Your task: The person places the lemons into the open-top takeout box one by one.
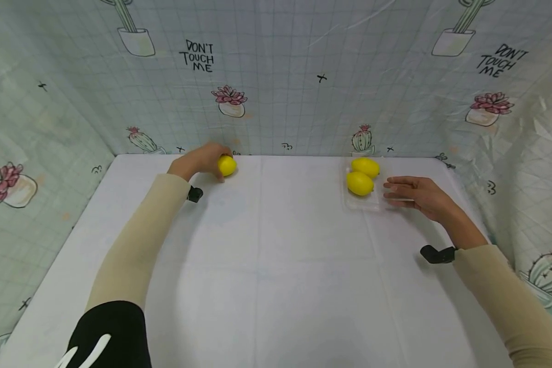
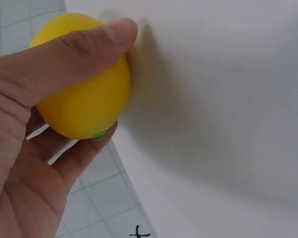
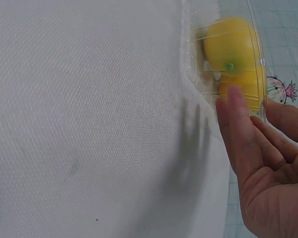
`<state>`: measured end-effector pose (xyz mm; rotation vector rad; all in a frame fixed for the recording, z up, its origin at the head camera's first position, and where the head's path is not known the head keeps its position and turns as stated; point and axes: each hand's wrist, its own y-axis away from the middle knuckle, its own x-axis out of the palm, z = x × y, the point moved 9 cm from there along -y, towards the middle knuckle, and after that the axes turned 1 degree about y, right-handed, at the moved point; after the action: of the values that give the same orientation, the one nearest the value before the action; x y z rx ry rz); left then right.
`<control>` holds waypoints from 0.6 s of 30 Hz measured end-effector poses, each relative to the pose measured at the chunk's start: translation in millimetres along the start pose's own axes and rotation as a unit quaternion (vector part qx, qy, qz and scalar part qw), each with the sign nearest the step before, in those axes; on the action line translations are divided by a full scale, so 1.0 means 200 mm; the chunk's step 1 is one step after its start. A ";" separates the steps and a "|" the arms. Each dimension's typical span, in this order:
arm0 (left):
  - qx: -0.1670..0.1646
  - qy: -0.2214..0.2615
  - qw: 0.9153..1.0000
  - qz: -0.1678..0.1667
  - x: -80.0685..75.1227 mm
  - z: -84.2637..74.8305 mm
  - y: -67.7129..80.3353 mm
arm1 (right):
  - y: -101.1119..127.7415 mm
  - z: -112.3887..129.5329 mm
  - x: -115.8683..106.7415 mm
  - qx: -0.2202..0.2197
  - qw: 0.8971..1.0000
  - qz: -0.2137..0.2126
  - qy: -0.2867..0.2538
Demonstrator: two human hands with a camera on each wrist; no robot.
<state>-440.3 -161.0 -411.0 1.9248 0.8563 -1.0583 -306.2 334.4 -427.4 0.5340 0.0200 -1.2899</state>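
At the far left of the table, my left hand [image 1: 203, 159] grips a yellow lemon [image 1: 227, 165]. In the left wrist view the thumb lies across the lemon [image 2: 92, 109], with the other fingers curled round its far side; a small green tip shows. A clear plastic container [image 1: 361, 206] stands at the back right, holding two lemons, one farther back [image 1: 366, 166] and one nearer [image 1: 360, 184]. Just right of this container is my right hand [image 1: 425, 198], fingers extended and slightly spread, fingertips right by its side wall. The right wrist view shows nothing held between them.
A white cloth covers the table [image 1: 276, 255]. Behind it and along both sides hangs a grid-patterned curtain [image 1: 276, 76] printed with cactus drawings, meeting the table's back edge close behind the lemons and the container.
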 end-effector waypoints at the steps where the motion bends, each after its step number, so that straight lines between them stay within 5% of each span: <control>1: 0.001 0.005 1.000 -0.005 0.00 0.00 0.01 | 0.00 0.00 0.00 0.000 1.000 -0.001 -0.001; 18: -0.020 0.037 0.998 -0.057 0.03 -0.02 0.08 | -0.01 -0.02 0.01 -0.023 0.999 -0.039 0.016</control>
<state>-423.7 -165.1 -409.6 1.9103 1.0309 -1.0338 -307.2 333.9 -431.6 0.5195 0.0973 -1.3527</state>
